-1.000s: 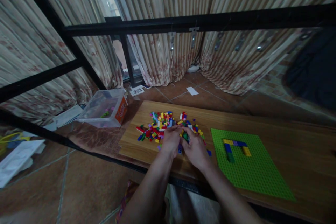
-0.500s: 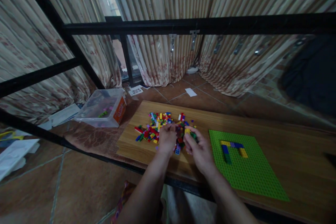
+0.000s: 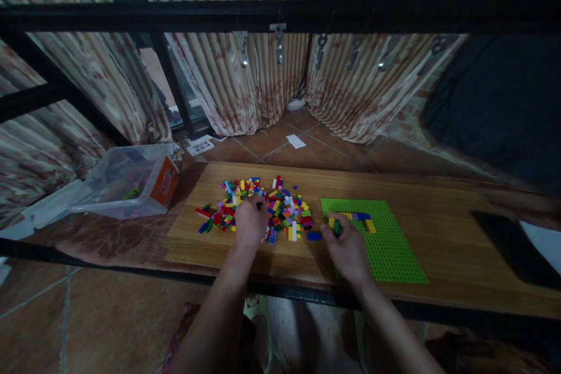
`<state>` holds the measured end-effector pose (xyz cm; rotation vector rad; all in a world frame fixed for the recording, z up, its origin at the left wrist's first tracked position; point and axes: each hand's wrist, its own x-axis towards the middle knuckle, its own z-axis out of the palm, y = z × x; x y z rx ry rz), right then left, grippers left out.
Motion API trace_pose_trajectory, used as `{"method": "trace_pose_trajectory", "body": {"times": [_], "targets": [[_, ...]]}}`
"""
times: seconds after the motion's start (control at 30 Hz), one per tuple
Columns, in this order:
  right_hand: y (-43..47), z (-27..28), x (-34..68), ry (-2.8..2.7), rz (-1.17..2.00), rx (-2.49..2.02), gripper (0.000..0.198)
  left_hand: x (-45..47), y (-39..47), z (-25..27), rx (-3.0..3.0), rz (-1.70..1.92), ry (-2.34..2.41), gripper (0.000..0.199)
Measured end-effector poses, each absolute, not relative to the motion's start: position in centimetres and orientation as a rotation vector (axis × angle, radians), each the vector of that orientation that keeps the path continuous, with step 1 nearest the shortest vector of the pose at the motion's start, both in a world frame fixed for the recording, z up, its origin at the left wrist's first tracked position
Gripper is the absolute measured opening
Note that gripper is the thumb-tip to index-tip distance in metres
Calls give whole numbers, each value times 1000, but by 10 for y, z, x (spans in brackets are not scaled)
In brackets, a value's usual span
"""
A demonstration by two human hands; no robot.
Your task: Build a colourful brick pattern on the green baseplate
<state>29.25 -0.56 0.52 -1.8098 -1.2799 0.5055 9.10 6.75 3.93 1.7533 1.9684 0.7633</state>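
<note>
Right hand [image 3: 349, 248]: pinching yellow and green bricks [image 3: 336, 228] by the green baseplate's [image 3: 390, 251] nine-o'clock side. Left hand [image 3: 251, 222]: fingers curled over the brick pile [image 3: 276, 207], at the right hand's ten o'clock; grip cannot be determined. Brick row [image 3: 362, 217]: one o'clock. Judged advisable: light side grip, studs unobstructed.
</note>
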Motion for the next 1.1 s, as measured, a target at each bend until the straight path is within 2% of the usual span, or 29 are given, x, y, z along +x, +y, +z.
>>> {"method": "trace_pose_trajectory", "body": {"times": [0.17,0.33,0.67,0.9,1.1], "targets": [[17,-5,275,-1517,224,-1833,37,93,67,36,1791,768,1984,18],[28,-15,267,-1575,122,-1841,36,92,65,41,1789,800,2005,20],[31,-22,259,-1579,182,-1701,37,77,67,54,1687,989,1945,19],[34,-19,245,-1534,302,-1636,48,80,62,57,1779,831,1759,24],[29,-15,246,-1669,266,-1570,42,79,59,61,1831,685,1791,28]]}}
